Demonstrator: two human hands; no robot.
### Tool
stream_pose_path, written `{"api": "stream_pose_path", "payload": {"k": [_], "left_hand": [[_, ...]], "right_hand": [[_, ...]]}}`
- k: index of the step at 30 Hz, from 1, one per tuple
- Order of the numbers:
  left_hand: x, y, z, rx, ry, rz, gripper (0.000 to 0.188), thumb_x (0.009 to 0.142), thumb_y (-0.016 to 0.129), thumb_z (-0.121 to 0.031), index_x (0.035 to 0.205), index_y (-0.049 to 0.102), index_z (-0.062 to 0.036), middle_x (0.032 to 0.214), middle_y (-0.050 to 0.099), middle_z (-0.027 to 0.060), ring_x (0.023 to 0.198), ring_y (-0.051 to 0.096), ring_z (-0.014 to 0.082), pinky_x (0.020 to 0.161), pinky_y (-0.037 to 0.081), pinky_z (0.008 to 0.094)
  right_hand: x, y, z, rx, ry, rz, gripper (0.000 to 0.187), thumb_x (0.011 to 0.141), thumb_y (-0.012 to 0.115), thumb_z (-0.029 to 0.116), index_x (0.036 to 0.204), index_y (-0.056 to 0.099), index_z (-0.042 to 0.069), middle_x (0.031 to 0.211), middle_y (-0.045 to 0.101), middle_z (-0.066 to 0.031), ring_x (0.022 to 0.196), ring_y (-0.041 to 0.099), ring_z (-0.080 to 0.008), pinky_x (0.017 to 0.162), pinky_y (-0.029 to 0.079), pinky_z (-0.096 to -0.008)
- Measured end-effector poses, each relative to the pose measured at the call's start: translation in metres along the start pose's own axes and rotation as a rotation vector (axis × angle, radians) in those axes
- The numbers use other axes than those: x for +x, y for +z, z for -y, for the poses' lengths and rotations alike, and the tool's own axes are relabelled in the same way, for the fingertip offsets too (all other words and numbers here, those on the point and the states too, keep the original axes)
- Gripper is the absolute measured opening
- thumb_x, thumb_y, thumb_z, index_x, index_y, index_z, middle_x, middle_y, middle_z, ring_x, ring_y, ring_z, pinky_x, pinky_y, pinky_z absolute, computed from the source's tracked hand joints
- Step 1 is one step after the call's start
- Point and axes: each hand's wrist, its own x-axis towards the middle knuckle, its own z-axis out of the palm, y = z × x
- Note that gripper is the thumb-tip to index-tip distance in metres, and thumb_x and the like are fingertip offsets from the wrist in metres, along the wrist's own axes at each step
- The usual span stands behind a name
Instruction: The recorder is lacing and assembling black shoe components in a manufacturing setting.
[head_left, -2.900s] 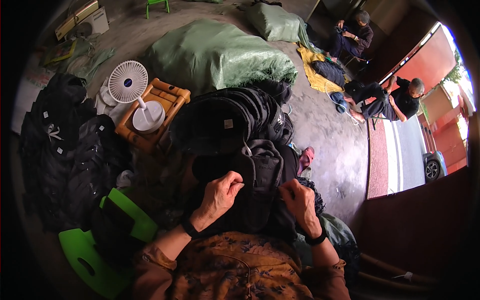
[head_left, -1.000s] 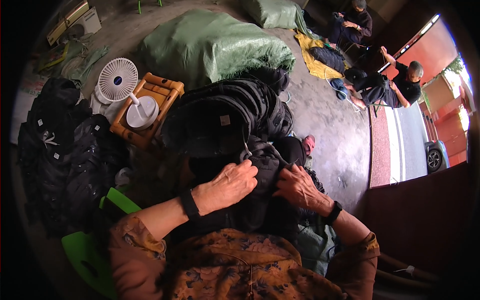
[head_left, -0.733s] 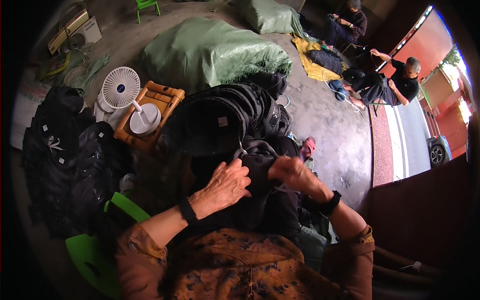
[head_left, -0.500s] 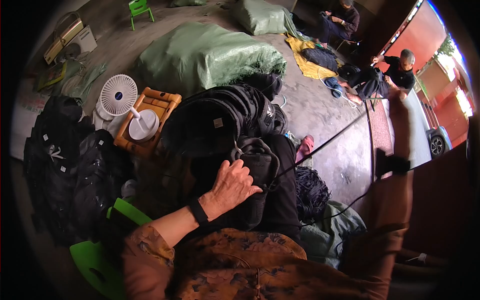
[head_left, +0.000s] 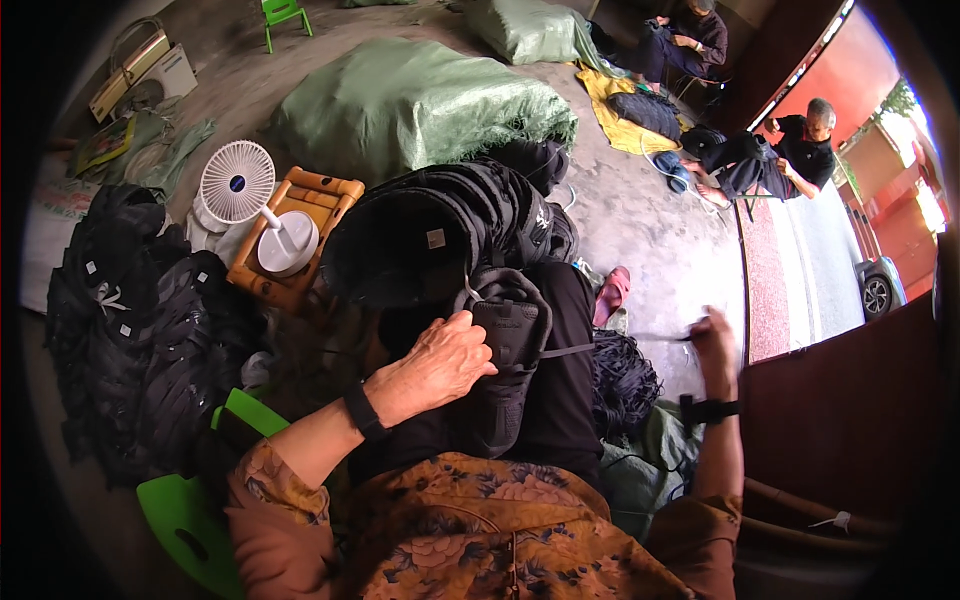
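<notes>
A black backpack [head_left: 440,280] lies across my lap, its wide opening toward the left and a white tag inside. A padded black shoulder strap [head_left: 515,325] of the backpack stretches down over my legs. My left hand [head_left: 432,365] is closed at this strap's left edge, its fingertips partly hidden. Out to the right, my right hand [head_left: 712,345] is raised and blurred, its fingers closed round the end of a narrow black webbing strap [head_left: 570,350]. That webbing runs nearly level from the padded strap to this hand.
Loose black webbing [head_left: 622,380] is heaped by my right leg, beside a green sack [head_left: 650,460]. To the left are piled black bags [head_left: 150,330], a green chair [head_left: 190,520] and a white fan [head_left: 287,243] on a bamboo stool [head_left: 325,200]. Two people sit working at the far right.
My right hand has come down and inward from high on the right. The webbing, earlier slanting steeply upward, now runs nearly level. My left hand has shifted slightly left.
</notes>
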Motion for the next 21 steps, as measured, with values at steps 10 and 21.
{"api": "stream_pose_path", "payload": {"k": [10, 21], "left_hand": [[0.012, -0.004, -0.033, -0.064, -0.081, -0.2, 0.025, 0.071, 0.079, -0.017, 0.091, 0.065, -0.0095, 0.095, 0.056, 0.0035, 0.095, 0.055, 0.0234, 0.078, 0.042, 0.0381], [0.02, 0.028, -0.053, 0.368, 0.194, -0.28, 0.008, 0.074, 0.064, -0.012, 0.078, 0.058, -0.008, 0.095, 0.057, 0.0044, 0.09, 0.056, 0.0185, 0.072, 0.04, 0.0328]], "right_hand": [[-0.125, 0.183, 0.005, -0.548, 0.033, 0.695, 0.02, 0.099, 0.055, 0.019, 0.101, 0.062, 0.0, 0.079, 0.066, -0.003, 0.058, 0.054, -0.0063, 0.053, 0.046, -0.0222], [-0.13, 0.182, 0.004, -0.303, 0.182, 0.652, 0.02, 0.099, 0.057, 0.023, 0.102, 0.063, 0.004, 0.079, 0.066, -0.0009, 0.059, 0.052, -0.0021, 0.054, 0.043, -0.0171]]}}
